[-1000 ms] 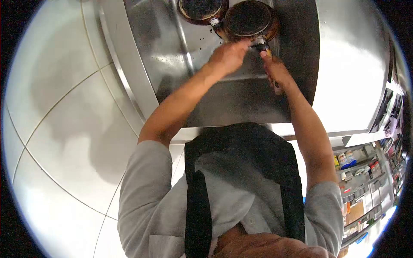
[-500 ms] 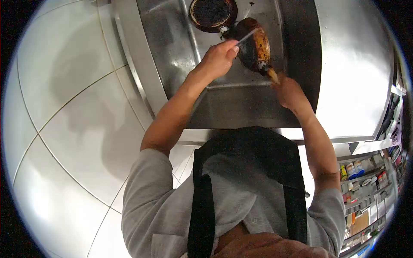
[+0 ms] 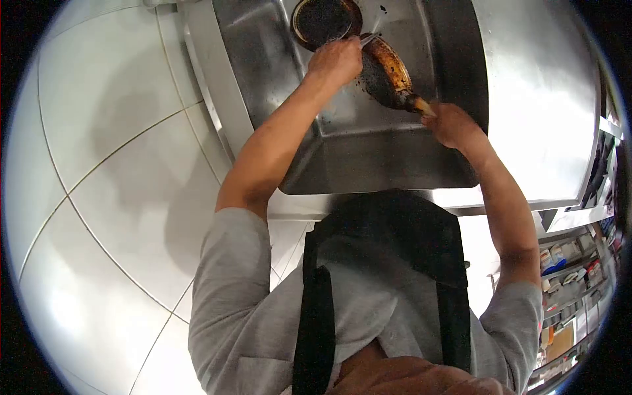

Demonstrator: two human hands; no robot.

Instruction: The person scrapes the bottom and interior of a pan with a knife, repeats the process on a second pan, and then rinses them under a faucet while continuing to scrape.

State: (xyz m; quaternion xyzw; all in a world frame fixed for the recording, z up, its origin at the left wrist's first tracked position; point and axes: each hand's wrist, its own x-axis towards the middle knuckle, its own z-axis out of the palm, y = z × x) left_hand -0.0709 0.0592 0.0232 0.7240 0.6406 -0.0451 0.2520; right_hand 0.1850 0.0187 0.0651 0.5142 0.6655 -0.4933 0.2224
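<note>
My right hand point(image 3: 453, 125) is closed around the short handle point(image 3: 422, 106) of a burnt frying pan point(image 3: 395, 66). The pan is tilted in a steel sink point(image 3: 388, 158), its side scorched brown and orange and its face black. In my left hand point(image 3: 337, 60) is a thin metal blade point(image 3: 370, 38), its tip against or very near the pan's upper edge. My fist hides the rest of that tool. A second blackened pan point(image 3: 322, 20) lies in the sink just beyond my left hand. Dark crumbs are scattered by the tilted pan.
A steel counter point(image 3: 533, 105) adjoins the sink on the right. White tiled wall point(image 3: 125, 171) runs along the left. Shelves point(image 3: 569, 276) with jars and containers stand at the lower right.
My left hand has moved up along the pan with the blade, towards the second pan. The held pan has turned, showing more of its browned side. My right hand keeps its grip.
</note>
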